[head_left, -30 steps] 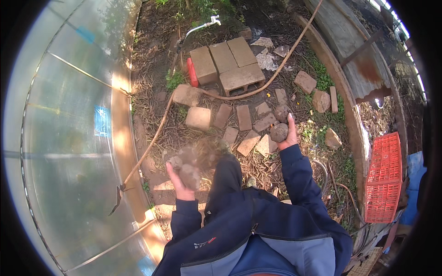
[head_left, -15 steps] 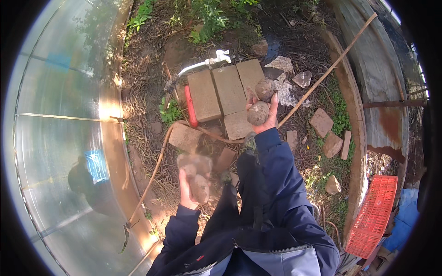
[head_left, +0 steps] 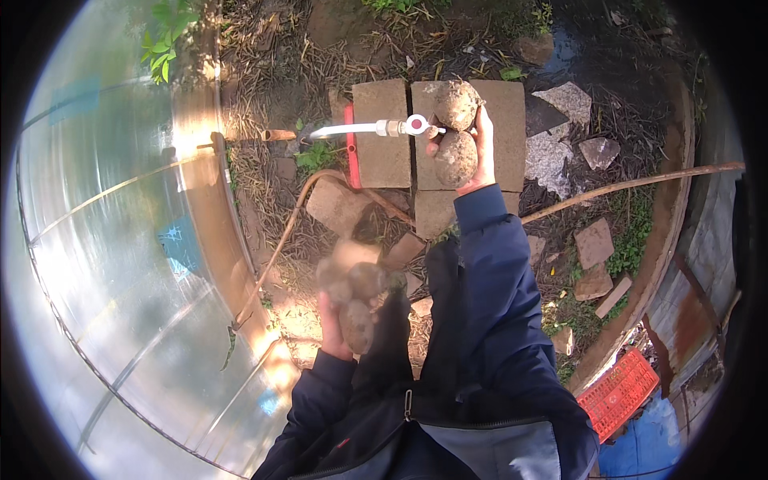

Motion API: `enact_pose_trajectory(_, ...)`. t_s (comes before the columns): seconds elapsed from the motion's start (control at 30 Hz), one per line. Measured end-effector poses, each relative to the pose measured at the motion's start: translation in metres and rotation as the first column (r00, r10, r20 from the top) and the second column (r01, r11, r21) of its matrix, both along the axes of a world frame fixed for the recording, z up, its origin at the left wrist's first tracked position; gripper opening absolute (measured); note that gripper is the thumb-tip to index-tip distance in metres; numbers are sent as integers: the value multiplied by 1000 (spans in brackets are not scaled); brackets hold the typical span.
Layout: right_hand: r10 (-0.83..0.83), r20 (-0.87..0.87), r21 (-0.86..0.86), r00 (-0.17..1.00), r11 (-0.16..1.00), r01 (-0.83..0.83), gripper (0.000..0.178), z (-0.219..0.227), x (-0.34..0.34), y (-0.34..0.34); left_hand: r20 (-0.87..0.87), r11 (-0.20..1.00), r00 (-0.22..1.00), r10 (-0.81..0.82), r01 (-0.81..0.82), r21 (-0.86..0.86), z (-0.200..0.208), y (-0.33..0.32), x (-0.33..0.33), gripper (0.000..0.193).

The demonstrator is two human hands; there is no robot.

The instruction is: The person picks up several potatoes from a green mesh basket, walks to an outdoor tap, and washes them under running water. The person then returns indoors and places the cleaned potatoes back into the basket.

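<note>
Tap (head_left: pixel 416 125): While its white pipe (head_left: pixel 344 129) comes in from the left, its head stands over brown concrete blocks (head_left: pixel 380 168).
Right hand (head_left: pixel 485 152): just right of the tap; fingers curled round two soil-caked lumps (head_left: pixel 456 158); from here I cannot tell whether the spout touches them.
Left hand (head_left: pixel 333 326): left of the tap and nearer the person's body; cupped, gripping a cluster of rounded lumps (head_left: pixel 352 296), too blurred to count.
Red object (head_left: pixel 351 156): narrow, left of the tap's head, along the blocks' edge.
Hose (head_left: pixel 298 212): brown, curving on the person's side of the tap.
Crate (head_left: pixel 620 396): red, latticed, well right of the tap, toward the person.
</note>
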State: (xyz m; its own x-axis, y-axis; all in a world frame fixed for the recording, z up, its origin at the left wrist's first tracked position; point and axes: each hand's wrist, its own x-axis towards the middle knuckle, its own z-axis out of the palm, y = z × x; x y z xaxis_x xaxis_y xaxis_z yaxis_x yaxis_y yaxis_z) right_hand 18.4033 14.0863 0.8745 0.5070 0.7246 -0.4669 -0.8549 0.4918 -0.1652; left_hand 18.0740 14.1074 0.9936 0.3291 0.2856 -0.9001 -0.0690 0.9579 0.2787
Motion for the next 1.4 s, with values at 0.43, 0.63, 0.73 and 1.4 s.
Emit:
enact_pose_trajectory(0.43,665,117,-73,738,747,-661,49,24,87,22,9,999,1000,29,-29,-19,-11,32,34,62)
enact_pose_trajectory(0.63,603,122,-95,788,798,-596,48,21,91,39,101,982,977,-188,189,-4,-60,74,52,61)
enact_pose_trajectory(0.73,572,143,-71,808,820,-568,47,21,87,46,19,955,961,-275,276,-108,-98,92,54,63)
enact_pose_trajectory(1.4,-174,146,-555,974,800,226,48,-135,33,-68,239,852,893,-382,440,-284,-264,84,160,58)
